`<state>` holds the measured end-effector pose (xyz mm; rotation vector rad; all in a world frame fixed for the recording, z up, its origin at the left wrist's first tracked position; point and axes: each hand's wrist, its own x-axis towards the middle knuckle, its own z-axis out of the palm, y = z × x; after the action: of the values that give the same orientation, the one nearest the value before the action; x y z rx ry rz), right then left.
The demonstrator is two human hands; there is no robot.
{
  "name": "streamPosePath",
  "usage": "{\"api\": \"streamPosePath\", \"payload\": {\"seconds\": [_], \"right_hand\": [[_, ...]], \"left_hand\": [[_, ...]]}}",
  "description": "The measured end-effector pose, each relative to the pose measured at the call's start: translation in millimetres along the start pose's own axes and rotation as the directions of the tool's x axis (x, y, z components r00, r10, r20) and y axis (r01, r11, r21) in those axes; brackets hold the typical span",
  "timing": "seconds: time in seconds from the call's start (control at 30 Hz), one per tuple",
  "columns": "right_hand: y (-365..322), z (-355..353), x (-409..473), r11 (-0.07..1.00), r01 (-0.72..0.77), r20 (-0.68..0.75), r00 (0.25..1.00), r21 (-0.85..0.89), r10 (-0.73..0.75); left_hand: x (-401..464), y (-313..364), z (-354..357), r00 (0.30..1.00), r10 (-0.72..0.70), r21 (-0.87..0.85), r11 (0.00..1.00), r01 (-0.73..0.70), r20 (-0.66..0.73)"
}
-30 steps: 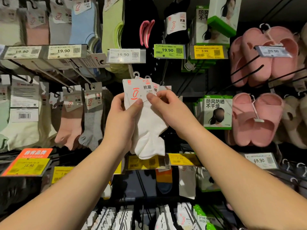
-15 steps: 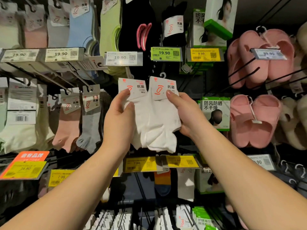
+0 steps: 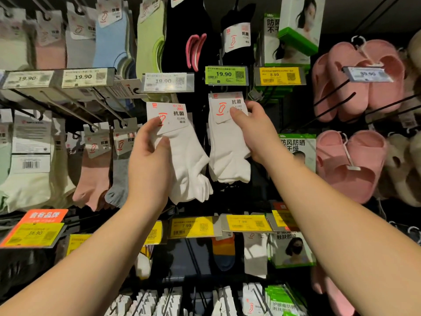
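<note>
Pink slippers (image 3: 355, 87) hang right of the green price tag (image 3: 226, 75). Below-left of the tag, the left hand (image 3: 148, 165) grips the left sock pack (image 3: 191, 165) at its card, the socks hanging beside the palm. Directly below the tag, the right hand (image 3: 255, 133) pinches the right sock pack (image 3: 227, 156) at its card, thumb in front, fingers apparently behind.

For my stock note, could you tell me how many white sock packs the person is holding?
2: left sock pack in the left hand, right sock pack in the right hand, side by side; more could hide behind them.
</note>
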<state>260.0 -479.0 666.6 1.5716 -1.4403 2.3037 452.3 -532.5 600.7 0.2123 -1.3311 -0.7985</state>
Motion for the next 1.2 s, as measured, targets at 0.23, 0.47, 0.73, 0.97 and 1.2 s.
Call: {"api": "streamPosePath", "payload": {"seconds": [0.23, 0.47, 0.73, 0.97, 1.2], "right_hand": [[9.4, 0.5, 5.8, 0.996, -0.084, -0.005, 0.996, -0.006, 0.084], [36.7, 13.1, 22.3, 0.97, -0.206, -0.019, 0.979, -0.13, 0.205], [54.5, 10.6, 31.8, 0.905, -0.234, -0.042, 0.971, -0.356, 0.235], [41.7, -4.6, 2.1, 0.837, -0.046, -0.098, 0.995, -0.545, -0.009], [12.1, 13.1, -61.2, 0.953, -0.283, 0.338, 0.912, 0.105, 0.234]], "left_hand": [[-1.0, -0.6, 2.8, 0.999, -0.014, -0.029, 0.999, 0.015, 0.03], [-0.3, -1.0, 3.4, 0.997, -0.013, -0.031, 0.999, 0.016, 0.079], [0.5, -14.0, -2.3, 0.994, -0.019, -0.043, 0.999, 0.024, 0.105], [3.2, -20.2, 1.0, 0.987, -0.035, -0.027, 0.999, 0.039, 0.154], [4.3, -22.0, 27.3, 0.961, -0.111, -0.099, 0.985, 0.14, 0.255]]}}
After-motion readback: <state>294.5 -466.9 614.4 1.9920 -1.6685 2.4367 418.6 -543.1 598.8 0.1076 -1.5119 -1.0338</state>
